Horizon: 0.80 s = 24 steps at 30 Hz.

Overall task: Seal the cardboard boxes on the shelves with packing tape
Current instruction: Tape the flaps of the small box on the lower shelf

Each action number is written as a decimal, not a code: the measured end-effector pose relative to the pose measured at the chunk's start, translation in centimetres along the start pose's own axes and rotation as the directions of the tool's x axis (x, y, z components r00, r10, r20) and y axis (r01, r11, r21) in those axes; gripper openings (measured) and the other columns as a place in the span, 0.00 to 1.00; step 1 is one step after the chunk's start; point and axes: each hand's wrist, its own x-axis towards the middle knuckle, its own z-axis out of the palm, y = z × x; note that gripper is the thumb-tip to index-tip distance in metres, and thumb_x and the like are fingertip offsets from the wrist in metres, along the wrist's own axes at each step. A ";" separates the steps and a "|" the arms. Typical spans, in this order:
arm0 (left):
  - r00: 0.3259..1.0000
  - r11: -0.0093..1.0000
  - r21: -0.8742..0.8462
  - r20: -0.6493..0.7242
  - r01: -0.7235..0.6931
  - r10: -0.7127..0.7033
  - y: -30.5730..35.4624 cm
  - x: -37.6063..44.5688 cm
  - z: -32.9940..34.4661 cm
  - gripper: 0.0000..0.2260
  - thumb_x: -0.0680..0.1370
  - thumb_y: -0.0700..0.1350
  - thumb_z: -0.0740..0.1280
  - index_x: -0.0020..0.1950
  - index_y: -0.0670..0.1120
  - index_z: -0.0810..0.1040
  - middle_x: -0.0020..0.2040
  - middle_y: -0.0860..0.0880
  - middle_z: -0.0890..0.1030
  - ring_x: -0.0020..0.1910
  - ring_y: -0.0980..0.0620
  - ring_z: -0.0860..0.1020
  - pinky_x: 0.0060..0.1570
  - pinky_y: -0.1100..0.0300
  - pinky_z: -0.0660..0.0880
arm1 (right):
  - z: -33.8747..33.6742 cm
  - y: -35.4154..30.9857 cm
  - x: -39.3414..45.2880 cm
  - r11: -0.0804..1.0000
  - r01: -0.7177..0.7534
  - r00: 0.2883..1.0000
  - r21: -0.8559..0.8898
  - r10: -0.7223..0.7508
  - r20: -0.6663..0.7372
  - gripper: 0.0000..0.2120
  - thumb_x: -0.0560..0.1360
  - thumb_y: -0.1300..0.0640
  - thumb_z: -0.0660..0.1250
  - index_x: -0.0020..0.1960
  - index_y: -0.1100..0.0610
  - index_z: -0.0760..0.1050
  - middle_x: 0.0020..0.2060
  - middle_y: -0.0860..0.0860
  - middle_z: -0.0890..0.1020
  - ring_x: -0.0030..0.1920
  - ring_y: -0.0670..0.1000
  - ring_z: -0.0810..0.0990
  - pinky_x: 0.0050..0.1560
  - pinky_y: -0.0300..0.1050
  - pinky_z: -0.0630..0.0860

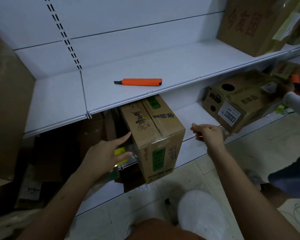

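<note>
A brown cardboard box (pixel 156 129) with green and blue print sticks out from the lower shelf (pixel 196 116), its top flaps closed. Clear tape (pixel 158 139) lies over its front top edge and runs left to a clear tape roll with a yellow core (pixel 120 151). My left hand (pixel 104 156) holds that roll beside the box's left face, index finger stretched out against the cardboard. My right hand (pixel 207 133) hovers right of the box over the lower shelf with its fingers curled; I see nothing clearly held in it.
An orange utility knife (pixel 139 82) lies on the white upper shelf (pixel 163 66). A second box with round holes (pixel 235 101) sits tilted on the lower shelf at the right. A large box (pixel 249 23) stands top right. Another person's leg (pixel 291 179) is at the right.
</note>
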 end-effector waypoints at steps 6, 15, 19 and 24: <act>0.995 0.995 0.049 -0.043 -0.085 0.087 -0.6 1.5 1.6 0.31 0.78 0.65 0.60 0.76 0.73 0.46 0.32 0.53 0.81 0.26 0.59 0.78 0.36 0.60 0.80 | 3.3 2.6 0.9 0.985 -0.168 0.977 0.028 0.163 0.139 0.07 0.76 0.55 0.71 0.50 0.58 0.81 0.49 0.59 0.81 0.49 0.57 0.78 0.41 0.43 0.77; 0.993 0.988 -0.095 -0.032 -0.120 0.118 -0.1 3.1 3.8 0.35 0.78 0.62 0.63 0.73 0.78 0.41 0.37 0.50 0.83 0.27 0.57 0.79 0.37 0.54 0.82 | 3.3 1.8 -2.3 0.883 0.351 0.868 -0.311 -0.432 -0.247 0.11 0.80 0.49 0.64 0.45 0.54 0.81 0.38 0.47 0.82 0.39 0.45 0.80 0.41 0.40 0.75; 0.992 0.980 -0.151 -0.022 -0.128 0.126 -0.2 3.1 4.0 0.35 0.79 0.60 0.64 0.72 0.79 0.41 0.48 0.47 0.85 0.27 0.57 0.80 0.36 0.56 0.82 | 5.0 2.7 -3.1 0.817 0.489 0.815 -0.305 -0.553 -0.173 0.06 0.80 0.52 0.65 0.45 0.50 0.78 0.40 0.46 0.80 0.42 0.44 0.78 0.41 0.30 0.69; 0.988 0.969 -0.191 -0.030 -0.154 0.151 -0.6 3.1 4.0 0.34 0.79 0.59 0.65 0.74 0.77 0.45 0.53 0.51 0.85 0.27 0.58 0.80 0.36 0.59 0.82 | 5.2 5.0 -2.3 0.769 0.569 0.795 -0.293 -0.605 -0.042 0.12 0.85 0.54 0.56 0.56 0.52 0.77 0.49 0.47 0.80 0.50 0.47 0.77 0.49 0.44 0.75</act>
